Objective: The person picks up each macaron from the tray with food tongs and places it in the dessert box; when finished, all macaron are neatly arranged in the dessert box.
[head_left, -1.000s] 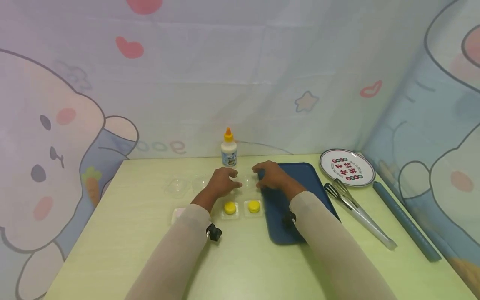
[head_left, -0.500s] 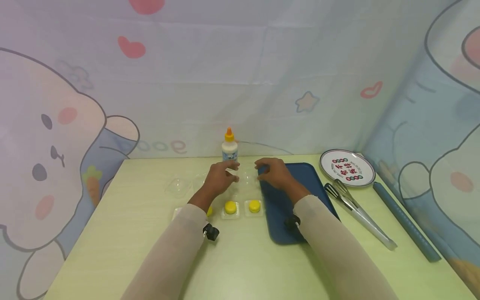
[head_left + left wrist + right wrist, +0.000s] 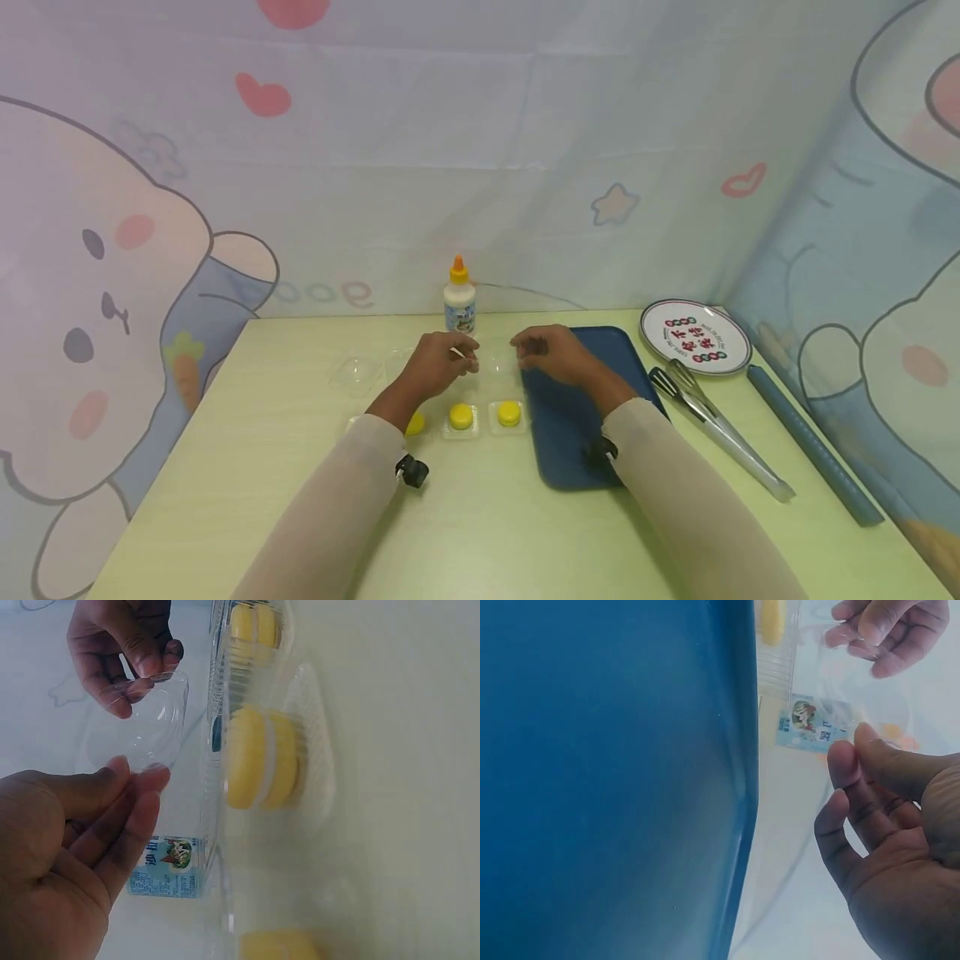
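A clear plastic dome lid (image 3: 139, 727) is held up between my two hands above the table. My left hand (image 3: 435, 367) pinches one edge of it between thumb and fingertips. On the opposite edge, the thumb and forefinger of my right hand (image 3: 557, 357) pinch the rim, beside the blue tray (image 3: 558, 450). Yellow macarons (image 3: 461, 416) sit in clear plastic bases in a row nearer the body. Another yellow macaron (image 3: 414, 423) is partly hidden by my left wrist. The lid is barely visible in the head view.
More clear lids (image 3: 356, 376) lie at the left. A white bottle with an orange tip (image 3: 460, 302) stands at the back. To the right are a patterned plate (image 3: 695, 336), metal tongs (image 3: 723, 429) and a long grey-blue bar (image 3: 813, 446).
Both wrists have shifted slightly outward, and my left hand has drawn a little left, uncovering more of the partly hidden yellow macaron. My right fingers have curled in more. The table items have stayed put.
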Action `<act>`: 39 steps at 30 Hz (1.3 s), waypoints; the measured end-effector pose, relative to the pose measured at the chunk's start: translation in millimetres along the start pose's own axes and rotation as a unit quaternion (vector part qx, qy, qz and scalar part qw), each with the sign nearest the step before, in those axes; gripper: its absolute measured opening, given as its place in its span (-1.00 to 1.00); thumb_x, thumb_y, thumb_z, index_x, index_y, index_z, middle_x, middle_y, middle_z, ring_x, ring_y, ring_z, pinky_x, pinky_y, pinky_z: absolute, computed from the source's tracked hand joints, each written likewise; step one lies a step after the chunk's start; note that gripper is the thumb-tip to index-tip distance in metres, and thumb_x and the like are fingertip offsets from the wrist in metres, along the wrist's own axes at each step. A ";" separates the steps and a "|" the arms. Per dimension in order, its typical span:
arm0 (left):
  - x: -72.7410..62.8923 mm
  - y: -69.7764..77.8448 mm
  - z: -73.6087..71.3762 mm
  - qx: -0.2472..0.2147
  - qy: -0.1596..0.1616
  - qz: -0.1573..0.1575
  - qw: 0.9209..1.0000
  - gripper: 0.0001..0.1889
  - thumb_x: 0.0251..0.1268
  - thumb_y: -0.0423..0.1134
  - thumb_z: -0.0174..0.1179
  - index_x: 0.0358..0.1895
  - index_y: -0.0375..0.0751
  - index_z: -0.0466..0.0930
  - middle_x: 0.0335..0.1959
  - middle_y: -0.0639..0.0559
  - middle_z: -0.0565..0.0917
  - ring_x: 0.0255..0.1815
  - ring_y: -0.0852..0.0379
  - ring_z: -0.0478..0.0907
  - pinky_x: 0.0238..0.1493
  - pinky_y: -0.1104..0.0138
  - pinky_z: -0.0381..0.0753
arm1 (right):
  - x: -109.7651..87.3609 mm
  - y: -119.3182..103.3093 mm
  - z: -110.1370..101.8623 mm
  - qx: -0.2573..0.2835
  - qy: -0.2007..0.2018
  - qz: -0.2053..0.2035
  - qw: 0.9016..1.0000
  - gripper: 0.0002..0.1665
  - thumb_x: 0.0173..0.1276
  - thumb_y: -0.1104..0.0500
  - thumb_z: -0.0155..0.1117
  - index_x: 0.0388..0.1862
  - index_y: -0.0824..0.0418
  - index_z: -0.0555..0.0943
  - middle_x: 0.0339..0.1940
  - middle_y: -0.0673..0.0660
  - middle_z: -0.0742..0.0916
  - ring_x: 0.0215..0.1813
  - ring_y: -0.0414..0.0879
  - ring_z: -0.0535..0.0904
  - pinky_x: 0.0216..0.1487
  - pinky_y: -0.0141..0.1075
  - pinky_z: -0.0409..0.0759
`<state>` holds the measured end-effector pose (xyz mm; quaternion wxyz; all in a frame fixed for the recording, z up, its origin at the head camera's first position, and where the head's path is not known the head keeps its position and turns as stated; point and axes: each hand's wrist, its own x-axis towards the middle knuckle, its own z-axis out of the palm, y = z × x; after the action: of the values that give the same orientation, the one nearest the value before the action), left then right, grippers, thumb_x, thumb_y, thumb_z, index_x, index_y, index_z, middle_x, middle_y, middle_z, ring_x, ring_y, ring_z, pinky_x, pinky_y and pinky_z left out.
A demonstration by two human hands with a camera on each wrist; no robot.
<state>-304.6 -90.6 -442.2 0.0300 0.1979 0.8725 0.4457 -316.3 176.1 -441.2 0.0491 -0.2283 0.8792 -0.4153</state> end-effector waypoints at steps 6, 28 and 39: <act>-5.9 6.3 -2.3 0.015 -0.013 -0.014 1.000 -0.71 0.58 -0.36 0.32 0.23 -0.40 0.72 0.01 -0.20 0.84 -0.13 -0.09 0.89 -0.09 0.20 0.87 | -8.6 -0.9 1.1 0.001 -0.008 -0.014 1.000 -0.59 0.57 0.36 0.37 0.34 0.33 0.69 -0.04 0.20 0.80 -0.14 -0.08 0.78 -0.04 -0.16 0.79; -20.1 14.2 -5.1 -0.012 -0.037 0.024 0.999 -0.69 0.60 -0.18 0.34 0.18 -0.32 0.77 0.04 -0.19 0.85 -0.01 -0.20 0.88 0.05 0.14 0.87 | -27.1 -2.5 -0.4 0.075 -0.008 -0.015 0.997 -0.55 0.58 0.29 0.38 0.39 0.36 0.66 0.17 0.40 0.80 -0.04 0.07 0.87 0.13 0.03 0.84; -26.2 16.1 -2.8 0.019 -0.039 0.016 0.999 -0.61 0.58 0.00 0.35 0.21 -0.21 0.80 0.20 -0.13 0.82 0.15 -0.14 0.85 0.26 -0.01 0.80 | -35.7 -12.2 -6.2 0.051 -0.032 -0.029 0.998 -0.59 0.64 0.14 0.37 0.34 0.30 0.70 0.14 0.28 0.82 0.07 0.12 0.85 0.24 0.06 0.80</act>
<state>-276.0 -94.1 -431.1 0.0536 0.2292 0.8756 0.4217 -281.8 189.5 -431.6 0.0765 -0.2644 0.8477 -0.4535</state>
